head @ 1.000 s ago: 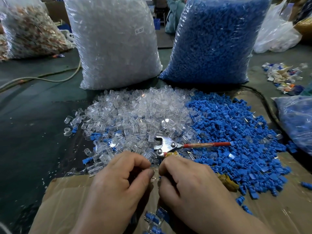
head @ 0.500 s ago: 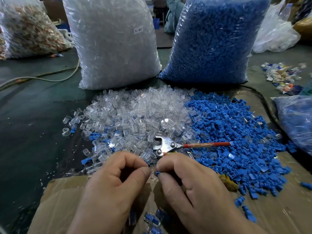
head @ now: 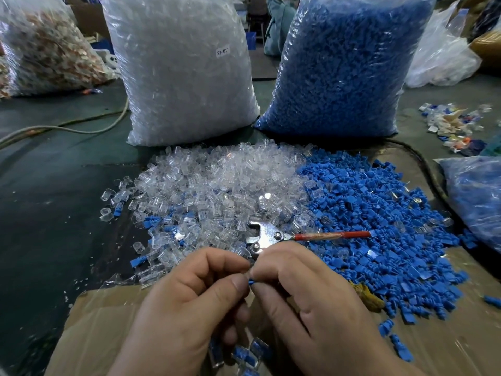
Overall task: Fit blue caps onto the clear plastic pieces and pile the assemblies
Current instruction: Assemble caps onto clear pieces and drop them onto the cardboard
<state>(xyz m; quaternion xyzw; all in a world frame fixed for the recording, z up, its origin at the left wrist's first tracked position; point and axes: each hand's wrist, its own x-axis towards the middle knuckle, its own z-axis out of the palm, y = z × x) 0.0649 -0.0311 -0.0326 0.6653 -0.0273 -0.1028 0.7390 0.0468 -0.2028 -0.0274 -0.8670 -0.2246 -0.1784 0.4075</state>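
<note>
Two hands (head: 187, 302) (head: 306, 299) closer, one blue cap (head: 251, 281)

Head-worn wide-angle view — forward and down, close in

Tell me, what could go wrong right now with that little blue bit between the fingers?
The blue cap is pinched only by the fingertips of the left hand and right hand; it might slip and vanish among the loose parts nearby. The pliers lie on the heap just beyond the knuckles, so a reach forward could bump them. The clear pile and blue pile touch and already mix at the border, which may slow picking.
</note>
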